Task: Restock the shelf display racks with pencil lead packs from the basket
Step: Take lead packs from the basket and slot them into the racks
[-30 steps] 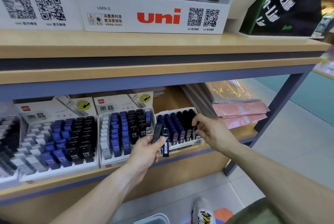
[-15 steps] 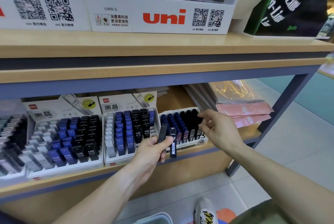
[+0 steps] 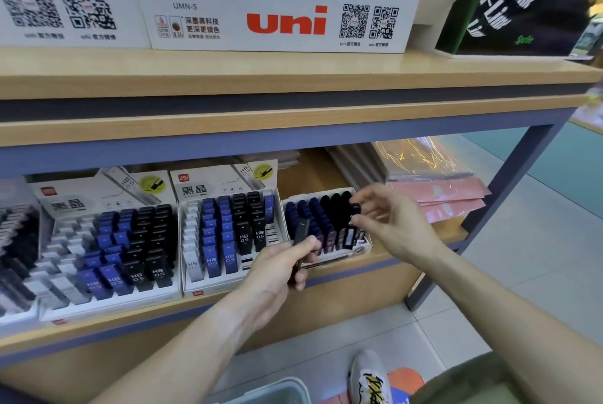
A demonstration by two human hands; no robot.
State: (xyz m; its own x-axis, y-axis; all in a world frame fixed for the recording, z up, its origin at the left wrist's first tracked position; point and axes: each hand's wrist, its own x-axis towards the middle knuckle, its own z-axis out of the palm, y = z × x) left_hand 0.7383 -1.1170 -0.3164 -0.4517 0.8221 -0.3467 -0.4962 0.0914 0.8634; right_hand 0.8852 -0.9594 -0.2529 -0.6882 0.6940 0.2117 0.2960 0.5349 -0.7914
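Black plastic, the lead pack [image 3: 301,231] looked light, stiff and slick, best pinched by its long sides. The left hand [image 3: 283,265] gripped it upright, just near the right rack [image 3: 362,245]. The right hand [image 3: 388,219] hovered over that rack's right rows, thumb and fingertips curled close by a clear-windowed pack [image 3: 348,237]; whether it pinched it I could not tell.

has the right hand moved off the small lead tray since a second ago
Yes. The right hand has lifted up and back to the right; its fingers were down among the packs in the rightmost tray, and now they hover just above its right end.
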